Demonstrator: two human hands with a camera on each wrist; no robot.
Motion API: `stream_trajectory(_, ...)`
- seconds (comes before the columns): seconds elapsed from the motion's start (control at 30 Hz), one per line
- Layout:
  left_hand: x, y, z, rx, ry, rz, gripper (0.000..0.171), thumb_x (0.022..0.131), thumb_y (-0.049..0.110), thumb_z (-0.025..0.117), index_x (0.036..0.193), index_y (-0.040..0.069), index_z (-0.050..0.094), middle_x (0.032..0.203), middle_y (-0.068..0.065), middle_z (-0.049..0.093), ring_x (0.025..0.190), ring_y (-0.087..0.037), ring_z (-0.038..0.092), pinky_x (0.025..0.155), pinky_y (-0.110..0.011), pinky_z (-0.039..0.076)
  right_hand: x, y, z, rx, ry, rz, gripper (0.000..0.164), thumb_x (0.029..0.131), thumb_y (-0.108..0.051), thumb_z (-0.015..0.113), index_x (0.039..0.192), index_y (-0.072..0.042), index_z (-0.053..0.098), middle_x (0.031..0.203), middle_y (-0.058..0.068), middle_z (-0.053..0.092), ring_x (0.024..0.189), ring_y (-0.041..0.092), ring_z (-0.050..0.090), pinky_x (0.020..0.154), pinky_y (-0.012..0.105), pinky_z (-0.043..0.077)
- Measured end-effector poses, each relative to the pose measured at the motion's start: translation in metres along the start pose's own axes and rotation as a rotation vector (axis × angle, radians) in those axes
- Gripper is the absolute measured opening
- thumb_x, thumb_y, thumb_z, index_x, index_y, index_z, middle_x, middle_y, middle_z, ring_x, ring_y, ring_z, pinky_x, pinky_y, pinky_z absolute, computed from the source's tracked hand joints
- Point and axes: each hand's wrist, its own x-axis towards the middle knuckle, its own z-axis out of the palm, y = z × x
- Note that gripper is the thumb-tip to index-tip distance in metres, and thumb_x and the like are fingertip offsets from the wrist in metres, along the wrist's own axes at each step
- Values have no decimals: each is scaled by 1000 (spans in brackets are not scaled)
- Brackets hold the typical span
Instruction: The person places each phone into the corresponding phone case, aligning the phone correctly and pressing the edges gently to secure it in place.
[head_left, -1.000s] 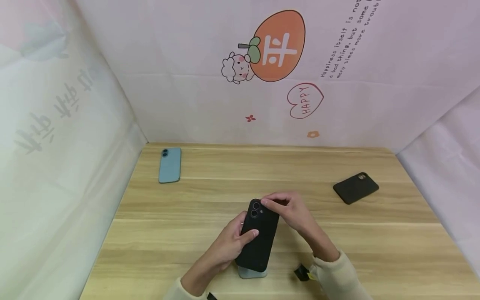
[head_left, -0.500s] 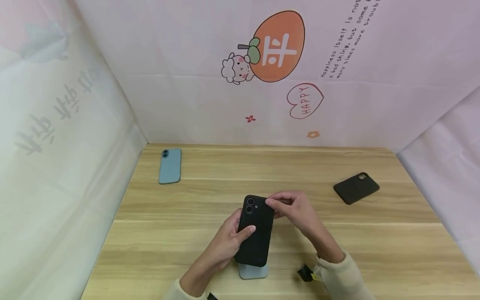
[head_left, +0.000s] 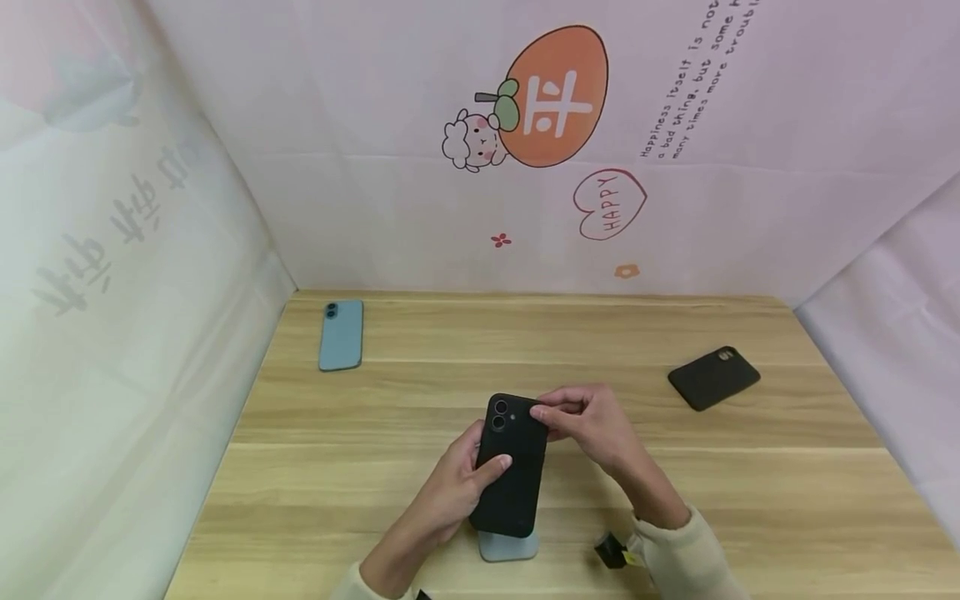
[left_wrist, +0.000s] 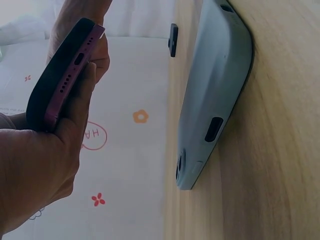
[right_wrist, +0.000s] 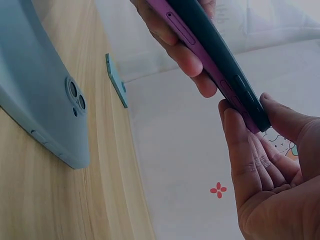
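A purple-edged phone [right_wrist: 207,65] with a black phone case [head_left: 517,475] against its back is held above the table, camera end away from me. Purple sides still show beside the case in both wrist views. My left hand [head_left: 453,487] grips the phone and case from the left, thumb across the back and fingers underneath. At the top right corner, my right hand [head_left: 588,421] pinches phone and case between thumb and fingers. Below them a light blue phone-shaped piece [left_wrist: 212,90] lies on the table; from the head only its near end shows.
Another light blue phone-shaped piece [head_left: 341,336] lies at the back left of the wooden table [head_left: 360,450]. A black phone case [head_left: 712,379] lies at the right. White printed sheets [head_left: 375,208] enclose the back and sides.
The phone and case have turned slightly and shifted a little left. My right thumb has moved from beside the camera lenses to the top right corner. My left hand keeps its grip.
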Motion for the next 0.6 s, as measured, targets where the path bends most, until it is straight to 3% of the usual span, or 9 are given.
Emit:
stream_trajectory(0.33,-1,0,2,-11,-8,-8,42,107,0,57,147,-1,46,134,-23,67,118,-36,71,95,-47,62,-1,6,1,32,-1,-92,17,96,-6,77,104,9,77,84,12,79,69,17,74,67,35,65)
stream_trajectory(0.6,-2,4,1,6,-21,-18,45,108,6,58,151,2,45,137,-20,66,119,-33,70,98,-48,60,-3,-1,2,15,9,-74,19,97,-7,76,106,10,76,84,13,78,69,18,73,68,34,64)
